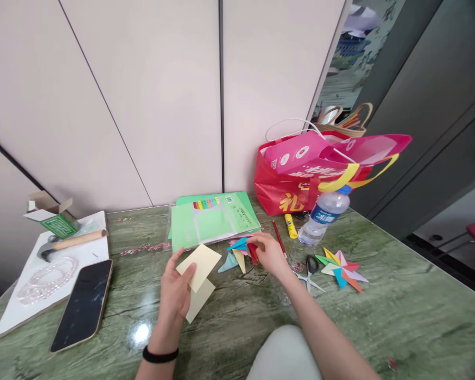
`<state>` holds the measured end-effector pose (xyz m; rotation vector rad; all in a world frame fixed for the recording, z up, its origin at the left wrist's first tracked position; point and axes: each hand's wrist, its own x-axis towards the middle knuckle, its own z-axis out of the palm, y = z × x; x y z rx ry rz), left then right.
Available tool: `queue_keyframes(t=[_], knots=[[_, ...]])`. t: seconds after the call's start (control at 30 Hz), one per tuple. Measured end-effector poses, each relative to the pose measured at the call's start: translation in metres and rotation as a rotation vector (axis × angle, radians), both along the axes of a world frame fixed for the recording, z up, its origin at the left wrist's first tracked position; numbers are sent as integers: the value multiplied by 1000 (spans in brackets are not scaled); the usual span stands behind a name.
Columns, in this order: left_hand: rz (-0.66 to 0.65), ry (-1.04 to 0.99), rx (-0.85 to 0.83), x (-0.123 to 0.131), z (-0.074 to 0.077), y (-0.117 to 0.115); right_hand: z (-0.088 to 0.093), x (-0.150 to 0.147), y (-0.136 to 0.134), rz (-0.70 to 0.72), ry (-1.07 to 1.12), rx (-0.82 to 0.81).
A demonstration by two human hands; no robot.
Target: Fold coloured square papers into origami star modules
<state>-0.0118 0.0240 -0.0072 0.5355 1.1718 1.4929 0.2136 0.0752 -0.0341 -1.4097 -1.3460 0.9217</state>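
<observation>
My left hand (176,293) pinches a pale yellow sheet of paper (198,267) between thumb and fingers, just above the green marble table (399,311). A second pale yellow piece (200,301) lies under it on the table. My right hand (269,255) is closed on a small red folded paper piece (253,252), beside a cluster of folded pieces in blue, yellow and pink (236,253). A green pack of coloured paper (211,220) lies just behind both hands.
A smartphone (84,304) rests at the left beside a white board (8,316) with a hammer (69,243), beads and a small box. To the right are scissors (309,270), a multicoloured paper star (342,269), a water bottle (324,216), a glue stick (290,225), a red pencil and a red-pink bag (301,174).
</observation>
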Motion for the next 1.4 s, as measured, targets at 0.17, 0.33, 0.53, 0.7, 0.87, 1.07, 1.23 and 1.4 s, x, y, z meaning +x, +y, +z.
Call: queue_keyframes(t=[0.17, 0.33, 0.53, 0.7, 0.87, 1.07, 1.23, 1.4], knots=[[43, 70, 51, -1, -3, -1, -15, -2, 7, 59, 211, -132], [30, 62, 38, -2, -4, 1, -14, -3, 8, 49, 372, -156], [76, -6, 30, -2, -3, 3, -10, -2, 6, 46, 491, -176], [48, -45, -20, 0, -2, 3, 4, 4, 3, -43, 716, -135], [23, -15, -41, 0, -2, 3, 4, 8, 5, -248, 734, -226], [2, 5, -51, -1, -4, 3, -6, 13, 9, -269, 635, -272], [-31, 18, -64, 0, -2, 2, -2, 11, 6, -214, 630, -260], [-17, 40, -68, 0, -1, 1, 2, 10, 4, -164, 681, -242]])
